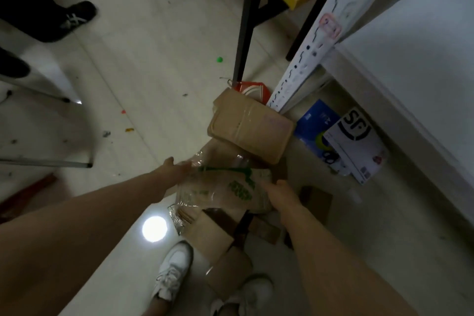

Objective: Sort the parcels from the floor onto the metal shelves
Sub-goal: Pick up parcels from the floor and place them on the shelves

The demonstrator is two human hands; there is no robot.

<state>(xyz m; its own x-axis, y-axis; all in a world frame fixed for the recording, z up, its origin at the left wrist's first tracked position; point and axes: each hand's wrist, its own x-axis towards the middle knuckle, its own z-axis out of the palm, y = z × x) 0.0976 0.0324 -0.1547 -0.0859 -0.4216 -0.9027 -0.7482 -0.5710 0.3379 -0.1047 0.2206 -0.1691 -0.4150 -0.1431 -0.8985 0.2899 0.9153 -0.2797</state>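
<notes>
Cardboard wrapped in crinkly clear plastic film with green printing makes up the flat parcel between the two hands. It sits over a heap of other brown cardboard boxes on the floor, just in front of the person's white lace-up sneakers. The right hand grasps the parcel's right edge, thumb laid on top and fingers tucked out of sight beneath. The left hand meets the upper left corner where the film bunches up. Its thumb stands raised and its fingertips blur into the plastic, so whether it has closed on the wrap cannot be told. Just beyond the parcel lies a squarish brown cardboard box, its seams sealed with glossy clear tape and one corner near the white perforated metal upright of the shelving. Right of that post, a smooth white shelf board spans above a flat blue packet and a white envelope with bold black lettering. A red paper bag peeks out behind the taped box. The pale glossy tiled floor mirrors a round lamp glare and carries a small green ball.
</notes>
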